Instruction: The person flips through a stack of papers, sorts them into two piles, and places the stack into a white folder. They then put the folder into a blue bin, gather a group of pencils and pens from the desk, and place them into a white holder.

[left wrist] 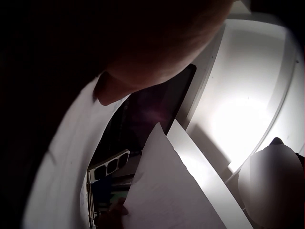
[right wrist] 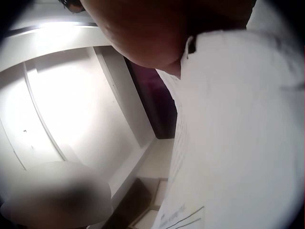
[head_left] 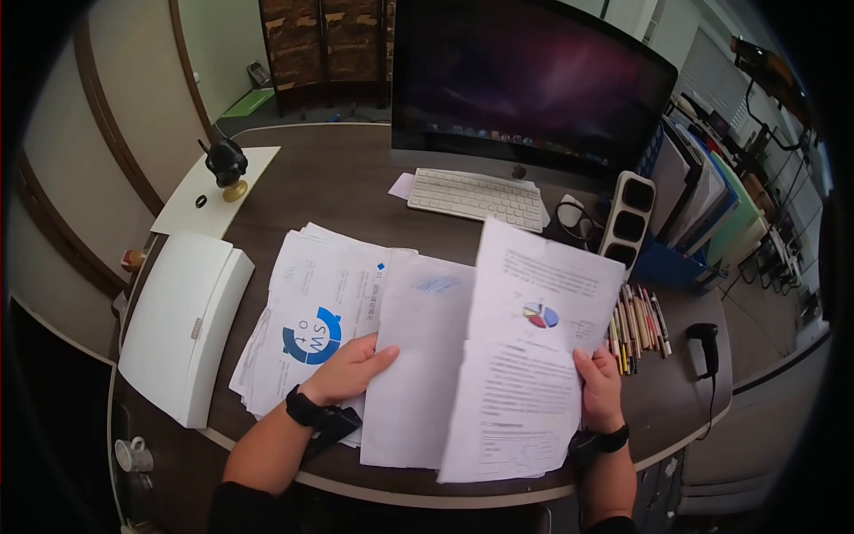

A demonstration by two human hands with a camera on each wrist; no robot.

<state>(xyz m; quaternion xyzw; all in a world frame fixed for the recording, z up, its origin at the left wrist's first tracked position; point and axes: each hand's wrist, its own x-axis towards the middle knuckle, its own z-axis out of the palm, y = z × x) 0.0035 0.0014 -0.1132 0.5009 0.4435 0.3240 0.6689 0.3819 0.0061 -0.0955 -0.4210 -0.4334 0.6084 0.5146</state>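
Observation:
My left hand (head_left: 354, 367) pinches the left edge of a mostly blank white sheet (head_left: 414, 374) that has a blue scribble near its top. The right hand (head_left: 601, 387) grips the right edge of a printed sheet (head_left: 525, 374) with a small pie chart and lines of text, its thumb lying on the front. This printed sheet is raised and tilted, overlapping the blank one. Beneath the left forearm, a spread stack of papers (head_left: 276, 303) lies on the desk, its top page showing a blue ring graphic. In both wrist views, white paper (left wrist: 71, 148) (right wrist: 238, 119) hangs close under the hand.
A monitor (head_left: 534, 80) stands behind a white keyboard (head_left: 476, 198). Pencils and pens (head_left: 639, 325) lie on the right, near a barcode scanner (head_left: 703, 347) and a blue file holder (head_left: 680, 258). At left are a white box-like device (head_left: 178, 329) and a black figurine (head_left: 227, 162).

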